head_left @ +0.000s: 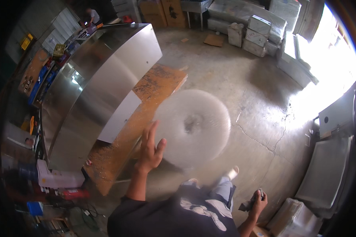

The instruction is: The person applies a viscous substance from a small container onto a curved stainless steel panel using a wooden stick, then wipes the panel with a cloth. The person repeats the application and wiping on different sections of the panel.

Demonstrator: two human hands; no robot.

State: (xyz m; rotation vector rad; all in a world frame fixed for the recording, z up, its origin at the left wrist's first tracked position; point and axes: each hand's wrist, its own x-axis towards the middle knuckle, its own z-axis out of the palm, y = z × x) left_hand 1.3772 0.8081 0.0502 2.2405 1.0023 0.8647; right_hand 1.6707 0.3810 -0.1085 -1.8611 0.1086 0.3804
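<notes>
My left hand (149, 149) is raised with its fingers stretched out and nothing in it. It is nearest to a big round roll of translucent bubble wrap (211, 134), whose end with a dark centre hole faces up toward me. The fingers overlap the roll's left edge in the picture; whether they touch it I cannot tell. Low at the right, my right hand (259, 203) is closed on a dark grey crumpled cloth (247, 205). Left of the roll, a large shiny sheet-metal casing (93, 89) rests on a worn wooden tabletop (156, 81).
Wrapped boxes (259, 29) and flat cardboard (214, 40) lie at the back. At the right stand a wrapped panel (326, 172) and a wrapped bundle (290, 217). Tools and a red cylinder (73, 193) crowd the left. A distant person (93, 16) is beyond the casing.
</notes>
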